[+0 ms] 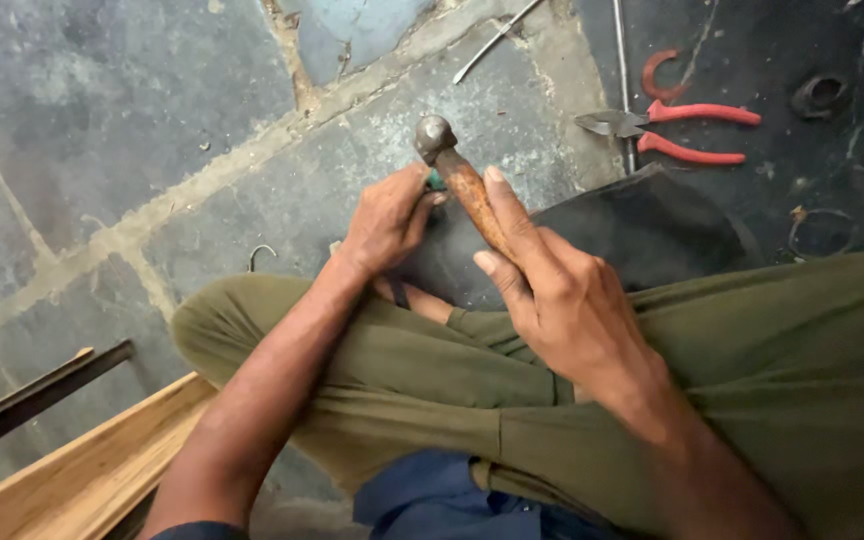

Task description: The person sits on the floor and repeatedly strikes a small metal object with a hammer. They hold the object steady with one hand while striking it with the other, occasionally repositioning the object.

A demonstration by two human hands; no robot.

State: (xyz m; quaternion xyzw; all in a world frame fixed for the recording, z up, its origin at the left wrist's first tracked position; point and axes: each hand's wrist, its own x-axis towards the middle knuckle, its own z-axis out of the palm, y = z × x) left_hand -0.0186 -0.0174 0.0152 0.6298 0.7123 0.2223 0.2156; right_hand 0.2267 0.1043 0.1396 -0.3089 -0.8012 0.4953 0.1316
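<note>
Hammer (460, 178) | handle clamped in my right hand (562, 300), head raised just past my fingertips | left hand (385, 222) pinches a small green piece (436, 182) right under that head | risk: a skewed blow lands on my left fingers, so close beneath

This looks like a rough floor-level workshop. The ground is worn stone slabs (102, 110) with cracked, gritty joints, and the person sits cross-legged on it. Hand tools lie loose on the floor: red-handled pliers (677, 132) at two o'clock, thin metal rods (620, 60) at one o'clock, a small wire hook (260, 255) at nine o'clock. Wooden planks (92, 470) lie at seven o'clock.
</note>
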